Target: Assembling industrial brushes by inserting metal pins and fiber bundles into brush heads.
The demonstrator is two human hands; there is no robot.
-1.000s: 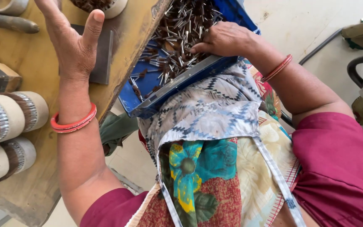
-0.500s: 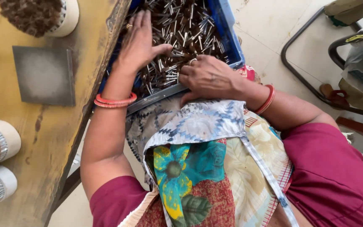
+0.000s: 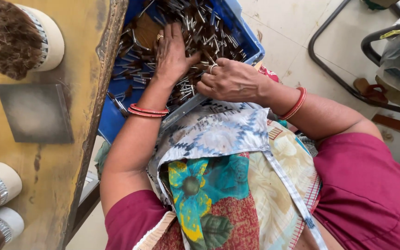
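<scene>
A: Crate (image 3: 251, 44)? 
B: Blue plastic, 12 o'clock, full of thin metal-tipped brushes (image 3: 200, 23).
A: Hands?
B: Left hand (image 3: 172, 53) flat, fingers spread on brushes; right hand (image 3: 230, 81) curled, pinching some.

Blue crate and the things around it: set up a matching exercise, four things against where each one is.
Things:
1. left hand
2. right hand
3. round brush
4. dark square plate

Places:
A. flat on the yellow workbench, below the round brush
B. at the near rim of the blue crate, a ring on one of its fingers
C. palm down on the pile of small metal-tipped pieces in the crate
D. top left of the workbench, bristles toward the camera

Pairs: 1-C, 2-B, 3-D, 4-A
</scene>
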